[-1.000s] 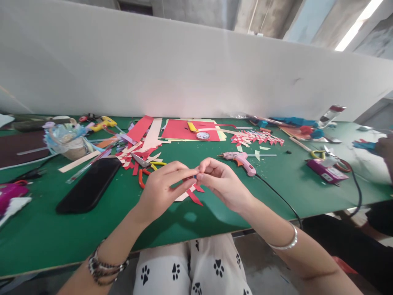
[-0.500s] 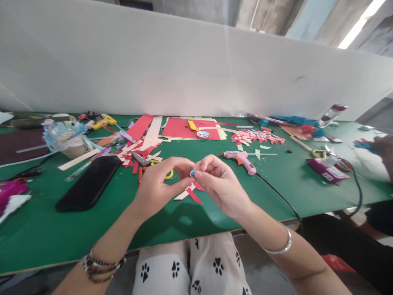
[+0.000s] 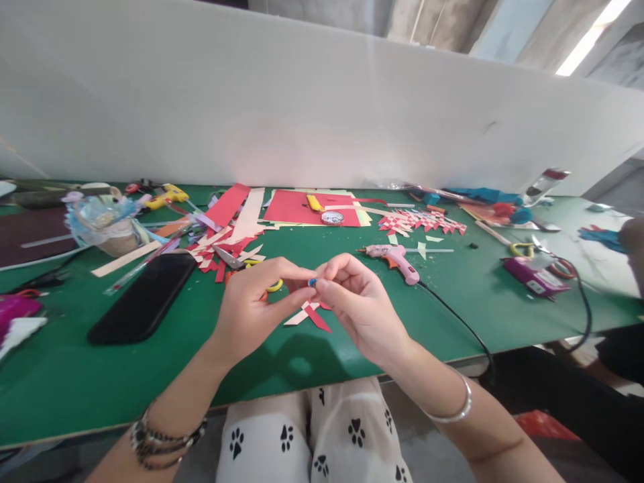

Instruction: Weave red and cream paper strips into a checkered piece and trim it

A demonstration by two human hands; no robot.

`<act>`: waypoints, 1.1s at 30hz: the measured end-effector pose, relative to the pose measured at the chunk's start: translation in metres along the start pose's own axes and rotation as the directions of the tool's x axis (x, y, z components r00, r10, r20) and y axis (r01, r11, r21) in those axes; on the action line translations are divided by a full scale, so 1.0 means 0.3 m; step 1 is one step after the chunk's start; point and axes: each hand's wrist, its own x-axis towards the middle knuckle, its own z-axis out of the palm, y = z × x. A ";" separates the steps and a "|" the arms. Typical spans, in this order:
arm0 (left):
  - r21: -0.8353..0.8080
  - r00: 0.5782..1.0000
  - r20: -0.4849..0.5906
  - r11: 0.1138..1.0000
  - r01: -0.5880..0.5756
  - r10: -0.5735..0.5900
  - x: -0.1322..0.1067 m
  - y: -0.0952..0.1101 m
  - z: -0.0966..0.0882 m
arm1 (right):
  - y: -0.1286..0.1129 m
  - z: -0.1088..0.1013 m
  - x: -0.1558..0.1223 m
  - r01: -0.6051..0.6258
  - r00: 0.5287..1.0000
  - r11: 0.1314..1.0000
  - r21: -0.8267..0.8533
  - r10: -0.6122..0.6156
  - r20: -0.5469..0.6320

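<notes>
My left hand (image 3: 256, 310) and my right hand (image 3: 355, 303) meet fingertip to fingertip above the green table (image 3: 65, 382). Between them they pinch a tiny blue bead (image 3: 312, 282). Both hands have their fingers curled in a pinch. Just beyond the fingertips, red and cream paper strips (image 3: 310, 314) lie on the table. Scissors with yellow handles (image 3: 246, 263) rest behind my left hand. A pink glue gun (image 3: 394, 255) lies to the right of my right hand, its black cord running off the table's front edge.
A black phone (image 3: 143, 298) lies at left. Red paper sheets (image 3: 306, 209), a small round tin (image 3: 333, 217), a woven red-and-white paper piece (image 3: 422, 222) and scraps fill the back. A white partition stands behind. Another person's hand (image 3: 632, 236) shows at far right.
Both hands have lifted slightly and drifted a little left, still pinched together. The small blue bead now shows between the fingertips.
</notes>
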 end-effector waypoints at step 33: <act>0.188 0.927 0.234 0.922 -0.340 0.294 0.021 -0.029 -0.030 | -0.005 -0.051 0.010 0.010 0.999 0.996 -0.092 -0.006 0.046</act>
